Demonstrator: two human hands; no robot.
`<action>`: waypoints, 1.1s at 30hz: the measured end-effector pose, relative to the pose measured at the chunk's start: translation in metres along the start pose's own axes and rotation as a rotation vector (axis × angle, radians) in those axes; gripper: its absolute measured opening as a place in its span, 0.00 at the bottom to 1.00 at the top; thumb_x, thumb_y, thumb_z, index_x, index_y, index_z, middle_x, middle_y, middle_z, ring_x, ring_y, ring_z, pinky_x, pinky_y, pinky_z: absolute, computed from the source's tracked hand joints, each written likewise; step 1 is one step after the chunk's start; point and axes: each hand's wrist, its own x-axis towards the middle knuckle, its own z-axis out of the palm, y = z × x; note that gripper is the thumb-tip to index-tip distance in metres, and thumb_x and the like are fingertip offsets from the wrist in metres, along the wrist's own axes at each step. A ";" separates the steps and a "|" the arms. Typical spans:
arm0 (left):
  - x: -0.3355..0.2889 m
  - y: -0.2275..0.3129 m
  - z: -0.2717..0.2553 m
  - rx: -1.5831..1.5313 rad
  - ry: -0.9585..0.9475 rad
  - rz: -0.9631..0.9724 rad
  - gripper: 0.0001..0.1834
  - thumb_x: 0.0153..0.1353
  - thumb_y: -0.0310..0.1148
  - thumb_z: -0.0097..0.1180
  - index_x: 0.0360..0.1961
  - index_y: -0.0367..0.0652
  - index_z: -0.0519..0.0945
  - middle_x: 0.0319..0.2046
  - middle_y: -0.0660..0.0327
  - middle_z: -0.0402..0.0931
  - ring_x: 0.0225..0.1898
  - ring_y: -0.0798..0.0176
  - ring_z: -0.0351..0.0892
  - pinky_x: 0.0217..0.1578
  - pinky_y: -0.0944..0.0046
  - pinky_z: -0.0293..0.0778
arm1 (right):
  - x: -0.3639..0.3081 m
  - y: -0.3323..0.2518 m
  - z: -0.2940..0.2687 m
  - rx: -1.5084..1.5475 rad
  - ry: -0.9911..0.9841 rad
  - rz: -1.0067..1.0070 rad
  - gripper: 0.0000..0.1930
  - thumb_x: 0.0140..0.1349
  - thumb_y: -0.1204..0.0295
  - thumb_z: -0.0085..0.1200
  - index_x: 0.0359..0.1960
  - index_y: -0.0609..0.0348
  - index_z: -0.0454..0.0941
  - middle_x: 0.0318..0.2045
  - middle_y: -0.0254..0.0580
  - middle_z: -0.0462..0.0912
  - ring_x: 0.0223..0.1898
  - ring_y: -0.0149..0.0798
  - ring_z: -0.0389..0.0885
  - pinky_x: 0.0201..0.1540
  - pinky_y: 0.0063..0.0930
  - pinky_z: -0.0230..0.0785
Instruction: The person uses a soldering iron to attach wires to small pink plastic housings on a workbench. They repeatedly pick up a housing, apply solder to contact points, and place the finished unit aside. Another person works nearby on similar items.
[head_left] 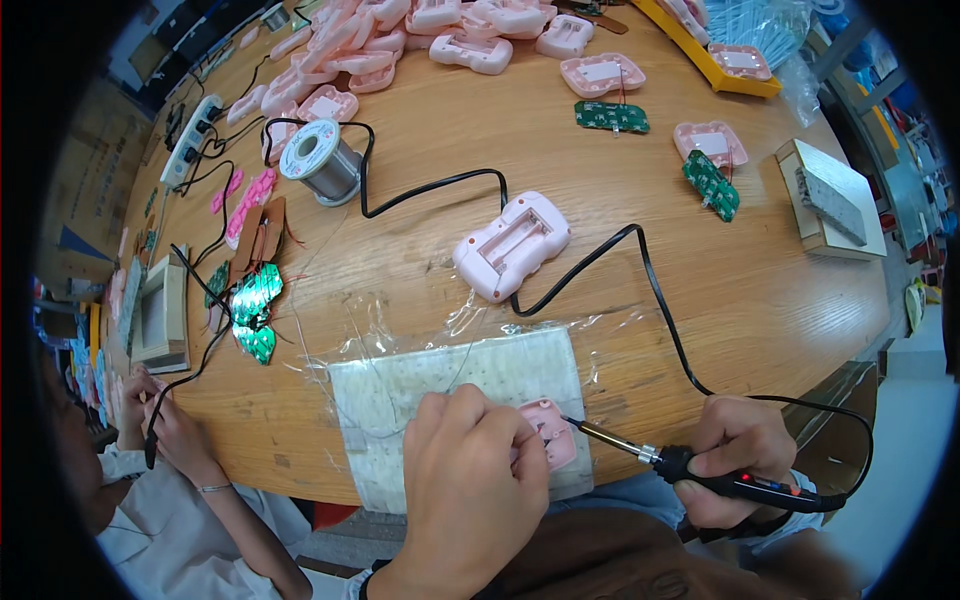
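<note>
My left hand (470,485) is closed in a pinch over the left part of a small pink plastic shell half (553,432). A thin solder wire (470,352) runs down into this hand; its fingertips are mostly hidden. My right hand (742,458) grips a black soldering iron (745,484) with a small red light lit. The iron points left, its tip at the shell's upper right edge; contact is hard to judge. Beneath the shell lies a whitish, plastic-covered mat (395,385) at the table's near edge.
A pink casing (512,246) sits beyond the mat beside the iron's black cord (655,280). Further off are a solder spool (322,165), green circuit boards (612,116) and a heap of pink shells (350,45). A wooden block (830,205) lies right; a co-worker's hands (165,420) are left.
</note>
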 end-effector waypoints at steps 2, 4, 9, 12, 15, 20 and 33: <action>0.000 -0.002 0.002 -0.012 0.027 0.022 0.05 0.45 0.23 0.63 0.22 0.38 0.78 0.25 0.56 0.71 0.33 0.50 0.69 0.35 0.56 0.67 | -0.003 0.000 0.000 0.005 0.020 0.006 0.15 0.41 0.79 0.68 0.30 0.57 0.73 0.18 0.38 0.73 0.16 0.37 0.72 0.18 0.27 0.60; 0.001 -0.004 0.004 -0.018 0.053 0.043 0.05 0.44 0.23 0.64 0.21 0.40 0.78 0.25 0.57 0.70 0.33 0.50 0.69 0.34 0.55 0.66 | -0.005 0.001 0.001 0.008 0.033 0.007 0.15 0.41 0.78 0.67 0.29 0.56 0.73 0.18 0.38 0.73 0.16 0.36 0.72 0.18 0.27 0.60; -0.002 -0.006 0.003 0.002 0.053 0.054 0.06 0.44 0.26 0.64 0.20 0.43 0.78 0.26 0.60 0.70 0.33 0.52 0.70 0.35 0.54 0.64 | -0.011 0.003 0.000 0.017 0.074 -0.010 0.15 0.41 0.78 0.67 0.29 0.56 0.73 0.18 0.38 0.74 0.16 0.35 0.73 0.18 0.27 0.60; -0.005 -0.005 0.001 0.023 0.047 0.038 0.04 0.47 0.26 0.65 0.23 0.39 0.82 0.24 0.58 0.72 0.32 0.52 0.71 0.36 0.55 0.66 | -0.016 0.005 -0.001 0.028 0.105 -0.040 0.15 0.40 0.78 0.67 0.29 0.56 0.73 0.18 0.38 0.75 0.16 0.34 0.73 0.18 0.25 0.60; -0.006 -0.004 0.001 0.012 0.064 0.051 0.03 0.48 0.27 0.64 0.25 0.39 0.83 0.25 0.58 0.73 0.33 0.52 0.71 0.38 0.55 0.66 | -0.022 0.007 0.001 0.071 0.158 -0.047 0.15 0.41 0.78 0.67 0.30 0.56 0.74 0.19 0.38 0.75 0.16 0.32 0.73 0.18 0.23 0.61; -0.012 -0.005 -0.003 0.018 0.005 0.085 0.09 0.47 0.29 0.66 0.31 0.40 0.83 0.32 0.59 0.74 0.39 0.52 0.72 0.43 0.53 0.64 | -0.029 0.010 0.003 0.092 0.225 -0.070 0.15 0.42 0.78 0.67 0.31 0.56 0.74 0.19 0.38 0.76 0.17 0.30 0.73 0.18 0.22 0.61; -0.033 -0.005 -0.006 0.191 0.083 0.137 0.30 0.37 0.33 0.74 0.44 0.41 0.77 0.44 0.52 0.71 0.49 0.48 0.67 0.51 0.54 0.62 | -0.046 0.024 -0.010 0.168 0.343 -0.048 0.16 0.43 0.81 0.64 0.34 0.56 0.73 0.22 0.39 0.75 0.17 0.27 0.69 0.19 0.20 0.57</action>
